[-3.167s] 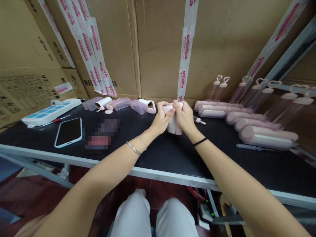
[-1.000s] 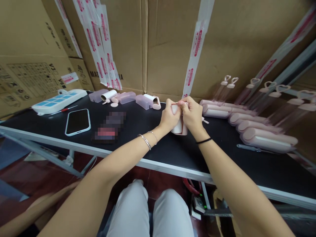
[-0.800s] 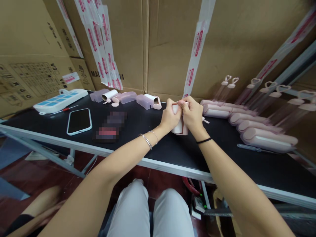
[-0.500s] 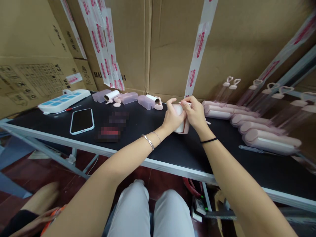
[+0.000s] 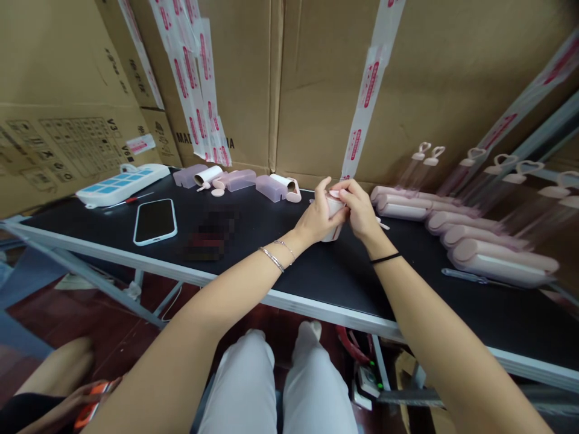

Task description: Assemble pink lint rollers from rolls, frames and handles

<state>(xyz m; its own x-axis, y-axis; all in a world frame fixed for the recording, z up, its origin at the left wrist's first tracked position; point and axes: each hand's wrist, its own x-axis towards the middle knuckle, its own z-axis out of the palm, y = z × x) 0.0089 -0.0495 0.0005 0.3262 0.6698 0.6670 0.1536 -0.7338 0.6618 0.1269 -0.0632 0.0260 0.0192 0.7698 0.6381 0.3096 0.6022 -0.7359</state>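
Over the middle of the black table, my left hand point(image 5: 314, 216) is wrapped round a white and pale pink cylinder point(image 5: 335, 207). It is held roughly upright, its lower end showing beneath my fingers. My right hand point(image 5: 359, 211) is closed at its other side, with thumb and fingers on a small pale pink piece at the top. My fingers hide much of the cylinder. Just left of it on the table lie a white roll with a brown core point(image 5: 284, 182), a translucent lilac case point(image 5: 270, 188) and a pink end piece point(image 5: 295, 191).
At right lie several pink cylinders point(image 5: 502, 260) with clear tubes and heart-shaped loops behind, and a pen point(image 5: 465, 276). Farther left are a phone point(image 5: 155, 221), a white power strip point(image 5: 122, 185) and a screwdriver point(image 5: 131, 200). Cardboard point(image 5: 312, 90) walls the back. Another person's hand point(image 5: 75, 401) shows at lower left.
The cylinder has turned and tilted in my hands, so its pale pink top shows more and the brown strip on its side shows less. My right fingers have shifted over the top.
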